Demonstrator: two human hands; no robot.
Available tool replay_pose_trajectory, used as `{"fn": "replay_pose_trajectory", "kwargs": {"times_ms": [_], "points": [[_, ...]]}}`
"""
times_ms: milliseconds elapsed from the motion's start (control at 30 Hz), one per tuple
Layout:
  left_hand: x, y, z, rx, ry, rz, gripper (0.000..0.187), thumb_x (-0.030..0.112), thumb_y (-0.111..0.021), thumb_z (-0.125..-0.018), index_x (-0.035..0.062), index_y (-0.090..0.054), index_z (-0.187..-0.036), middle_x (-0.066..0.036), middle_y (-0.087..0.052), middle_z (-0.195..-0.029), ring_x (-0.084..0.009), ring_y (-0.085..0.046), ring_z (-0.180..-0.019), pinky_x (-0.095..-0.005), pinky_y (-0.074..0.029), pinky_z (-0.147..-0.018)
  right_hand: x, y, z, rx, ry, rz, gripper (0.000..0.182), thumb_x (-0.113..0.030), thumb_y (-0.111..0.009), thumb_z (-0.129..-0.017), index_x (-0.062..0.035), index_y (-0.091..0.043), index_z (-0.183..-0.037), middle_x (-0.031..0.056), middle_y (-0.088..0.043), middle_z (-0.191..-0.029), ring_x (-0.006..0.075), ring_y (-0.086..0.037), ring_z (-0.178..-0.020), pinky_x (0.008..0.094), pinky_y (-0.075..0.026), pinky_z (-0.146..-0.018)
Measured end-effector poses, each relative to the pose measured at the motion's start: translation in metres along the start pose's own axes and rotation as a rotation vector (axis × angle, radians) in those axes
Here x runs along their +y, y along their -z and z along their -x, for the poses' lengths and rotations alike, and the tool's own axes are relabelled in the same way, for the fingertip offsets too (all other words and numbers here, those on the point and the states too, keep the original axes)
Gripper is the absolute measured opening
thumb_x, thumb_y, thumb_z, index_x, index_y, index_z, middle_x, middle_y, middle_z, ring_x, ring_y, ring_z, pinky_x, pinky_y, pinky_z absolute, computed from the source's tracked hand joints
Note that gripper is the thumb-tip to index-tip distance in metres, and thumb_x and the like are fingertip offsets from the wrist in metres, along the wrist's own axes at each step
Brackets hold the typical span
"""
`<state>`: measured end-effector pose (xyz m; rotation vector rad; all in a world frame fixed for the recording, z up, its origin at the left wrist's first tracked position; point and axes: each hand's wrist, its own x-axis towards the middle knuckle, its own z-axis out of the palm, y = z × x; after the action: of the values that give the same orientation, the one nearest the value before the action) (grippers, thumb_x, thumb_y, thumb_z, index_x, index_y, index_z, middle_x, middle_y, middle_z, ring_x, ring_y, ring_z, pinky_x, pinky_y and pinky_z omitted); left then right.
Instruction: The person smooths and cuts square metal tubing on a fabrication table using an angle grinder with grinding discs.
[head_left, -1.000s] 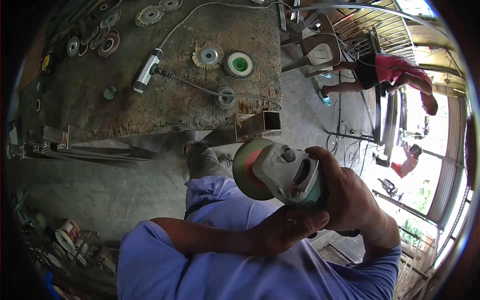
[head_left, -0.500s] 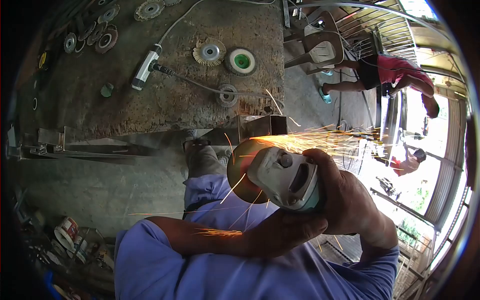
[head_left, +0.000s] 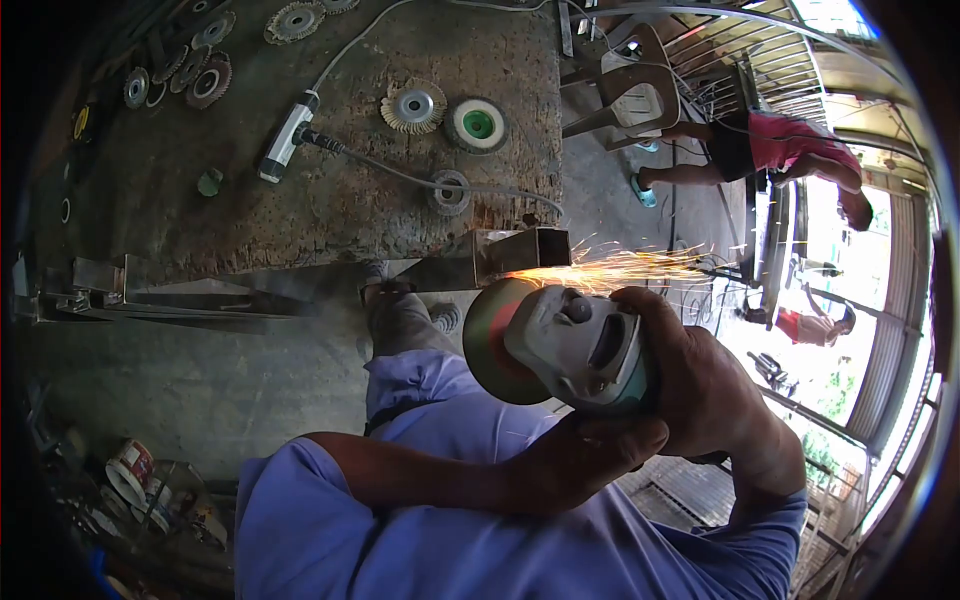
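Note:
An angle grinder is held in front of my chest. My right hand wraps round its body from the right. My left hand grips it from below, its fingers partly hidden in shadow. The upper edge of the grinder's round disc meets the lower side of a square metal tube, whose open end points right. Orange sparks stream from that contact towards the right. The tube lies along the near edge of a worn workbench.
On the bench lie a flap-type wheel, a green-centred wheel, a smaller wheel and a power strip with its cable. A plastic chair and a person in pink are at right. Buckets stand lower left.
The grinder has shifted slightly right and tilted a little, still against the tube. The spark stream is thinner and shorter, and the sparks near my left forearm are gone.

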<state>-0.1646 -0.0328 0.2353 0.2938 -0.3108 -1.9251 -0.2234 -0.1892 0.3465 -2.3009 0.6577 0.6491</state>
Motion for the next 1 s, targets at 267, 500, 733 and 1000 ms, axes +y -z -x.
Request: {"fn": "replay_pose_trajectory", "kwargs": {"times_ms": [267, 500, 733, 1000], "points": [[0.005, 0.001, 0.006, 0.045, -0.162, -0.17, 0.034, 0.035, -0.047, -0.106, 0.0037, -0.057, -0.116, -0.001, -0.057, -0.105, -0.0095, -0.051, -0.101, -0.0311, -0.044, -0.09, -0.003, -0.005, -0.009, 0.042, 0.079, 0.006, 0.094, -0.035, -0.086, -0.069, 0.0062, -0.036, -0.137, 0.024, -0.064, -0.108, 0.0401, -0.069, -0.078, 0.045, -0.055, -0.065], [-0.006, 0.007, 0.011, 0.065, -0.126, -0.204, 0.034, 0.03, -0.052, -0.104, 0.0017, -0.062, -0.12, -0.011, -0.064, -0.115, -0.0225, -0.057, -0.114, -0.0357, -0.043, -0.1, -0.002, -0.014, -0.005, 0.052, 0.013, -0.026, 0.095, -0.039, -0.086, -0.07, 0.0075, -0.036, -0.137, 0.0255, -0.064, -0.11, 0.0404, -0.07, -0.081, 0.0444, -0.056, -0.065], [0.004, 0.005, 0.008, 0.027, -0.048, -0.087, 0.038, 0.033, -0.053, -0.103, 0.0015, -0.062, -0.122, -0.009, -0.065, -0.115, -0.017, -0.056, -0.114, -0.0342, -0.042, -0.101, -0.005, -0.015, -0.002, 0.064, -0.005, -0.008, 0.1, -0.041, -0.086, -0.07, 0.0067, -0.032, -0.14, 0.0246, -0.066, -0.102, 0.0415, -0.07, -0.079, 0.0449, -0.056, -0.066], [0.002, 0.007, 0.014, 0.046, -0.029, -0.032, 0.038, 0.031, -0.055, -0.103, 0.0021, -0.061, -0.126, -0.007, -0.064, -0.12, -0.0143, -0.054, -0.118, -0.0329, -0.04, -0.103, -0.006, -0.02, -0.006, 0.084, 0.023, -0.036, 0.098, -0.039, -0.087, -0.07, 0.0035, -0.032, -0.139, 0.0228, -0.068, -0.099, 0.0412, -0.07, -0.077, 0.0455, -0.056, -0.063]]}}
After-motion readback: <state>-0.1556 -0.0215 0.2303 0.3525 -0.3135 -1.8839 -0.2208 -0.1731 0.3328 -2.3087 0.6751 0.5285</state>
